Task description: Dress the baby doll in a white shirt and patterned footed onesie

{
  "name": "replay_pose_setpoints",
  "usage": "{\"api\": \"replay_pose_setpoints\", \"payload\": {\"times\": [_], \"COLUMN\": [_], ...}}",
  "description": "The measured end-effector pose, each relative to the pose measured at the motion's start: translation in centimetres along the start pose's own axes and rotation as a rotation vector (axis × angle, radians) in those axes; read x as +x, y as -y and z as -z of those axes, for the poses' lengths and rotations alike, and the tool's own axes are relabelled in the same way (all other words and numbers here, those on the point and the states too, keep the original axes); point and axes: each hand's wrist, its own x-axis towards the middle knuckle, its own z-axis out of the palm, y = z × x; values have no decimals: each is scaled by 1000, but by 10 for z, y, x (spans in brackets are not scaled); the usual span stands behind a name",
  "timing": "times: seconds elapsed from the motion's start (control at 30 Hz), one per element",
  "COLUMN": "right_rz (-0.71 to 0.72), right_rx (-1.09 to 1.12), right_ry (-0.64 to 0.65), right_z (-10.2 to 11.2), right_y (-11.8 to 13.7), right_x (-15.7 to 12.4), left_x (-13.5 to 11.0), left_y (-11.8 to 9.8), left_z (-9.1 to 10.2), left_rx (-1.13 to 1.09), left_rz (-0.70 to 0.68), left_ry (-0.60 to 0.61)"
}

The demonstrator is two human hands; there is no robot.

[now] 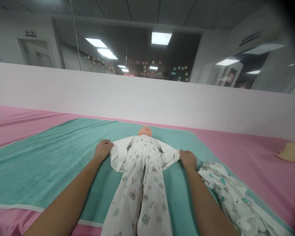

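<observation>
A baby doll [145, 131] lies on its back, its head toward the wall. White printed baby pants [144, 177] with small animal pictures cover its front, the legs stretching toward me. Beneath them a white top [121, 150] spreads out at both sides. My left hand [103, 149] pinches the edge of the top's left sleeve. On the other side, my right hand [188, 159] grips the end of the right sleeve. Both sleeves are drawn outward. The doll's arms and body are hidden under the cloth.
A crumpled white garment with teal spots [226, 186] lies to the right of my right forearm. The green towel [51, 157] rests over a pink sheet [248, 154]. A white wall [137, 98] with windows above stands behind. A pale yellow object [291, 150] sits at far right.
</observation>
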Motion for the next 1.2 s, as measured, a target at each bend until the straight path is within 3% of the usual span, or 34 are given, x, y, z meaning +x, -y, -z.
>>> {"api": "replay_pose_setpoints", "payload": {"times": [0.23, 0.33, 0.4, 0.5, 0.6, 0.67, 0.8, 0.9, 1.07, 1.2], "right_rz": [-1, 55, 227, 624, 905, 1044, 1167, 1220, 1292, 1315], "right_rx": [-160, -203, -178, -36, -30, -218, -588, -659, -723, -750], "right_ry": [122, 76, -43, -157, 4, 159, 345, 435, 606, 640], "right_z": [1, 5, 6, -2, -24, -42, -74, -89, -102, -115], "right_y": [-2, 4, 19, 62, 122, 161, 217, 237, 251, 256], "right_x": [4, -3, -16, -47, -84, -102, -113, -106, -91, -90], "left_x": [13, 18, 19, 18, 15, 12, 8, 6, 6, 8], "left_y": [40, 49, 50, 45, 38, 36, 39, 45, 47, 45], "left_z": [23, 20, 15, 9, 5, 4, 3, 2, 0, -3], "left_rx": [251, 336, 333, 278, 262, 297, 393, 445, 443, 445], "left_rz": [-134, -173, -172, -180, -206, -223, -313, -394, -412, -396], "left_ry": [74, 97, 84, 84, 142, 199, 249, 243, 235, 225]}}
